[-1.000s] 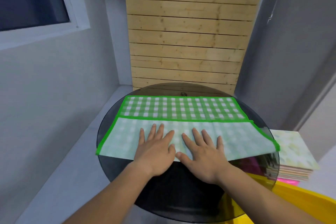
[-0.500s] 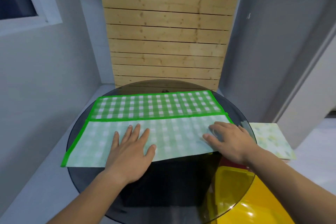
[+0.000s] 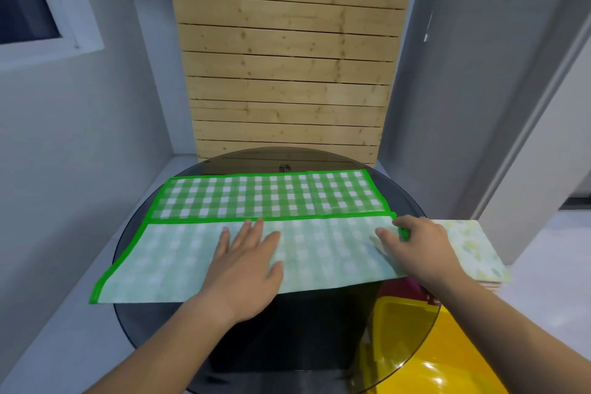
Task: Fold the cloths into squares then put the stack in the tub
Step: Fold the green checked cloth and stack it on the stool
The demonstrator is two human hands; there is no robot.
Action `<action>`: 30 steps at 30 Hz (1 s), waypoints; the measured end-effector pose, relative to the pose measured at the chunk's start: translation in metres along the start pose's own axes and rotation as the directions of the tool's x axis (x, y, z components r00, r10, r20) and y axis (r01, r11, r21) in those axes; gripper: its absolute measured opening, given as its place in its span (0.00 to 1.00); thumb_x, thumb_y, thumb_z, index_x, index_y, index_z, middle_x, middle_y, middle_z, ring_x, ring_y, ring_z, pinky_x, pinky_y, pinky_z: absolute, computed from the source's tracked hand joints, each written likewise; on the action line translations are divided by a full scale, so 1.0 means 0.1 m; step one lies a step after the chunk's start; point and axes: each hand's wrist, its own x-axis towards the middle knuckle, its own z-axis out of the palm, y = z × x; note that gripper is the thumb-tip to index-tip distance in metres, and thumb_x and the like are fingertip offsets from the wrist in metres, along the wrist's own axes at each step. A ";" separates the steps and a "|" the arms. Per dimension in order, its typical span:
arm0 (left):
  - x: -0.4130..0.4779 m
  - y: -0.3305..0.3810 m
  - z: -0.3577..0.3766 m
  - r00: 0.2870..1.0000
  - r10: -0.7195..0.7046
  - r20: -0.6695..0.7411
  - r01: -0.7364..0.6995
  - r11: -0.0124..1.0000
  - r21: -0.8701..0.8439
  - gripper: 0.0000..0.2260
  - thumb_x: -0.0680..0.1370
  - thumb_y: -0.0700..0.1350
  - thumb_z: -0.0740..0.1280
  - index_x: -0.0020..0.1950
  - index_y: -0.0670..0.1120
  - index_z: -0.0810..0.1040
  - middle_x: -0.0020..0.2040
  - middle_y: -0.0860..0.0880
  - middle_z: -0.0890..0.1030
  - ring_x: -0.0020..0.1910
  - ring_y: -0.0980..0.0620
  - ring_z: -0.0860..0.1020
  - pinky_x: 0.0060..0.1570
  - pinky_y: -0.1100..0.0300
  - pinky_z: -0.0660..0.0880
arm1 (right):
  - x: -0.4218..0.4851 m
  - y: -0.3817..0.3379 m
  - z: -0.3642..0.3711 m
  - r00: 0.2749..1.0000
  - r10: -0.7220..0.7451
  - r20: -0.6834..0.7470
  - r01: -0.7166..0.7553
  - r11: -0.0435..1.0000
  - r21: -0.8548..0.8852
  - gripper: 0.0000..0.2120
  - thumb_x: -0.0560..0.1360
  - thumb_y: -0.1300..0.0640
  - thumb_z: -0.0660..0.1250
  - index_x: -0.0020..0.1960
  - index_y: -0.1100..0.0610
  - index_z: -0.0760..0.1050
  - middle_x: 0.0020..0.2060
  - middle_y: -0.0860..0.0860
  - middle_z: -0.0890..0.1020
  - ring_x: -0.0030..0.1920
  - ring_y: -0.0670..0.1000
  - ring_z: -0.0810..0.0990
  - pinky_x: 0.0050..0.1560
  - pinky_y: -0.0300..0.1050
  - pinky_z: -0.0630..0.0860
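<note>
- Round and dark, the smoked glass table (image 3: 307, 336) fills the lower middle of the view, and its near part is bare.
- Below its right edge stands a bright yellow plastic tub (image 3: 454, 358), seen partly through the glass. No cloth shows in the part that is in view.
- On the table lies a large green-and-white checked cloth with a bright green border (image 3: 271, 195). Its near half is folded over and shows the paler back side, and this folded edge meets the far half along a straight green line.
- The near left corner of the cloth hangs a little over the table rim.
- The left hand (image 3: 246, 272) rests flat on the pale folded part, near its middle. Its fingers are straight and slightly spread, and the palm is down.
- The right hand (image 3: 419, 249) is at the right end of the cloth. Its fingers are curled over the green border there and the thumb lies on top, so it pinches this edge.
- Just beside the table on the right, lower than the glass, sits a stack of folded square cloths (image 3: 476, 249). The top one is pale with a yellow-green pattern, and pink edges show under it.
- Behind the table rises a wall of light wooden planks (image 3: 287, 57), laid horizontally.
- Grey walls stand on both sides, and a white-framed window (image 3: 48, 9) is at the far left.
</note>
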 end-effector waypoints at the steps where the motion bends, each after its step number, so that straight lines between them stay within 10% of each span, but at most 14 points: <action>1: 0.01 0.06 0.02 0.999 0.029 0.025 -0.029 1.000 0.000 0.27 0.84 0.61 0.50 0.82 0.58 0.52 0.83 0.51 0.43 0.81 0.53 0.37 0.78 0.46 0.33 | 0.00 0.01 0.01 1.000 0.005 -0.011 -0.005 1.000 -0.006 0.25 0.74 0.36 0.64 0.60 0.53 0.80 0.55 0.53 0.81 0.60 0.57 0.74 0.63 0.53 0.70; 17: 0.01 0.19 0.20 0.995 -0.045 0.089 0.039 0.996 0.078 0.32 0.80 0.70 0.41 0.81 0.61 0.39 0.81 0.55 0.34 0.78 0.55 0.31 0.77 0.43 0.31 | -0.21 -0.06 -0.10 0.994 0.021 0.112 0.002 0.978 -0.208 0.34 0.73 0.26 0.51 0.60 0.49 0.77 0.62 0.51 0.73 0.66 0.54 0.66 0.55 0.52 0.72; 24: 0.02 0.18 0.21 0.996 -0.050 0.080 0.044 0.996 0.073 0.29 0.83 0.65 0.40 0.81 0.60 0.37 0.81 0.54 0.33 0.79 0.55 0.31 0.77 0.44 0.32 | -0.66 -0.67 0.20 0.954 -0.230 0.194 0.283 0.905 -0.318 0.41 0.71 0.23 0.43 0.75 0.45 0.60 0.79 0.57 0.50 0.79 0.59 0.42 0.75 0.60 0.37; 30: 0.03 0.18 0.20 0.994 -0.040 0.105 0.030 0.995 0.099 0.27 0.83 0.62 0.39 0.81 0.59 0.35 0.81 0.53 0.32 0.79 0.53 0.30 0.77 0.42 0.32 | -0.50 -0.33 0.18 0.934 -0.105 0.343 0.221 0.922 -0.318 0.48 0.66 0.19 0.38 0.79 0.42 0.45 0.80 0.51 0.45 0.79 0.56 0.41 0.76 0.61 0.38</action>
